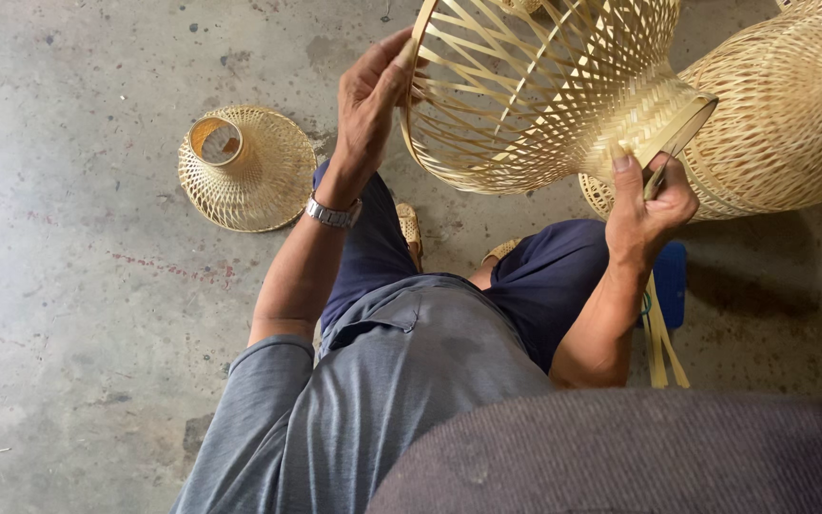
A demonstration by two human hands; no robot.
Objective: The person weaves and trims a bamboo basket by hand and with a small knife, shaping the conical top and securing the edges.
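Note:
A woven bamboo lampshade frame (535, 95) is held up in front of me, its wide open rim to the left and its narrow neck to the right. My left hand (371, 95) grips the wide rim, thumb on the edge. My right hand (644, 205) clasps the narrow neck, with thin bamboo strips (663, 338) hanging down from it past my knee.
A finished woven shade (240, 167) lies on the concrete floor at the left. A larger woven basket piece (787, 114) stands at the right behind the held one. A blue object (671, 281) sits by my right leg. My knees and sandalled feet are below the frame.

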